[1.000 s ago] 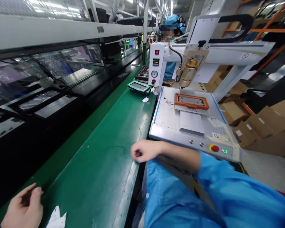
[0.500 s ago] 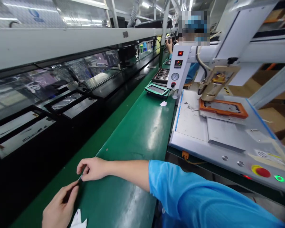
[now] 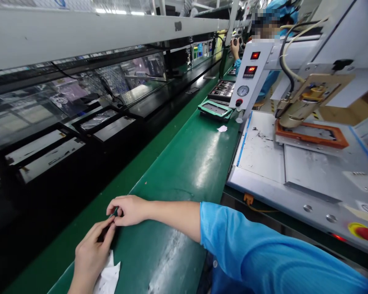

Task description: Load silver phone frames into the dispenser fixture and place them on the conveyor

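Note:
Fingertips almost meeting, both hands are over the left edge of the green bench (image 3: 184, 163). My left hand (image 3: 92, 251) is closed in a pinch, with thumb and forefinger pointing toward the other hand. My right hand (image 3: 130, 210) reaches across from the right, its fingers curled and closed. A tiny dark sliver seems to lie between the fingertips, but it is too small to identify. Under and beside my left wrist lies a crumpled white paper (image 3: 108, 275).
On the right stands a dispensing machine (image 3: 313, 98) with an orange-framed fixture (image 3: 313, 136). A teal-framed tray (image 3: 215, 109) and a white scrap (image 3: 222, 128) lie farther up the bench. Dark trays with panels (image 3: 53, 159) line the left. A co-worker's hand (image 3: 234, 49) shows beyond.
My left hand has come up and right, closer to my right hand, and more of the white paper shows. The view has shifted, and the machine's lower display now reads lit digits.

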`<action>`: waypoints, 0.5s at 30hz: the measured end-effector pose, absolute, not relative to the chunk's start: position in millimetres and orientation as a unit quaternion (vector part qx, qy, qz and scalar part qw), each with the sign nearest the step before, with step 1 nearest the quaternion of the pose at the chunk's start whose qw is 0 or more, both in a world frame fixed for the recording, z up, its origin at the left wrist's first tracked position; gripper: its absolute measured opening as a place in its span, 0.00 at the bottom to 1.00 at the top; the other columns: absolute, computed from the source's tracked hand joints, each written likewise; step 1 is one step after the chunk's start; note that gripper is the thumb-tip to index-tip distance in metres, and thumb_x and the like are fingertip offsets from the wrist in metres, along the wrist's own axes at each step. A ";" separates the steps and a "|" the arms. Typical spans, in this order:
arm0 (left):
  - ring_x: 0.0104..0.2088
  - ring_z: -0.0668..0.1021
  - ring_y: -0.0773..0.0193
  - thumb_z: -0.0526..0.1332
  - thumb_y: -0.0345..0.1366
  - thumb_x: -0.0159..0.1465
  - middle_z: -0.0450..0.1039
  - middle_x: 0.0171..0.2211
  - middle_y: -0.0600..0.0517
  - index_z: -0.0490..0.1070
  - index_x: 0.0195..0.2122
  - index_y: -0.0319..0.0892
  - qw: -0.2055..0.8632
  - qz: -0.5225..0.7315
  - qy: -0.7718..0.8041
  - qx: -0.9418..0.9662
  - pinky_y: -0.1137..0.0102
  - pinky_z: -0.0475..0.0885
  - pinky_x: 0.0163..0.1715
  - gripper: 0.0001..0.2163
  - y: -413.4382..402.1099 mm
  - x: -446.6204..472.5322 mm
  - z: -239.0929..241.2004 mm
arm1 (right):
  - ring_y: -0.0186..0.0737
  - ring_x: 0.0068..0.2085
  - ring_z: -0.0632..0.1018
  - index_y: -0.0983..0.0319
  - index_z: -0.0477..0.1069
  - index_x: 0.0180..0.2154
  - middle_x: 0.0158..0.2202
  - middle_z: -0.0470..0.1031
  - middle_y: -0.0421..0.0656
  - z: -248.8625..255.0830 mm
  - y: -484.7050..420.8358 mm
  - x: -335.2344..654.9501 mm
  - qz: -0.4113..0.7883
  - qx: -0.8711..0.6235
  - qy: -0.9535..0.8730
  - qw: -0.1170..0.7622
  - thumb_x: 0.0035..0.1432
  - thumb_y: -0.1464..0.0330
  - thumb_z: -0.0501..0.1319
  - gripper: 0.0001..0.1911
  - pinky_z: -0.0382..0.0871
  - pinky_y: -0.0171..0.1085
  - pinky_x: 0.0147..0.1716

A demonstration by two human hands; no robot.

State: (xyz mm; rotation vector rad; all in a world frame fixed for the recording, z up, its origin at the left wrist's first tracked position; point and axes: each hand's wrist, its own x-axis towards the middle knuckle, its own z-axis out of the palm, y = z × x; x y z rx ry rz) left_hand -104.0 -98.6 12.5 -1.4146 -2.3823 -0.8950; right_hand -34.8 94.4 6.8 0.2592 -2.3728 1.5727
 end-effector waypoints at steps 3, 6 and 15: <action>0.38 0.82 0.59 0.59 0.53 0.67 0.81 0.40 0.51 0.80 0.42 0.46 0.107 -0.308 -0.811 -0.486 0.70 0.75 0.35 0.18 -98.8 -103.3 11.7 | 0.31 0.35 0.74 0.60 0.68 0.42 0.41 0.70 0.36 6.6 94.2 -34.7 0.545 0.093 -0.822 0.139 0.50 0.74 0.70 0.18 0.68 0.31 0.40; 0.39 0.82 0.59 0.60 0.53 0.67 0.81 0.41 0.51 0.80 0.42 0.46 0.103 -0.316 -0.811 -0.481 0.70 0.75 0.37 0.17 -100.6 -106.9 8.8 | 0.31 0.35 0.74 0.60 0.68 0.43 0.42 0.69 0.37 4.9 93.5 -34.3 0.529 0.104 -0.830 0.146 0.51 0.73 0.70 0.18 0.68 0.30 0.40; 0.40 0.82 0.61 0.62 0.53 0.66 0.81 0.41 0.53 0.80 0.39 0.47 0.059 -0.316 -0.814 -0.484 0.71 0.75 0.38 0.16 -104.0 -113.3 2.2 | 0.32 0.37 0.75 0.59 0.69 0.46 0.44 0.70 0.37 -1.0 92.5 -33.4 0.490 0.125 -0.848 0.158 0.54 0.70 0.68 0.18 0.68 0.31 0.39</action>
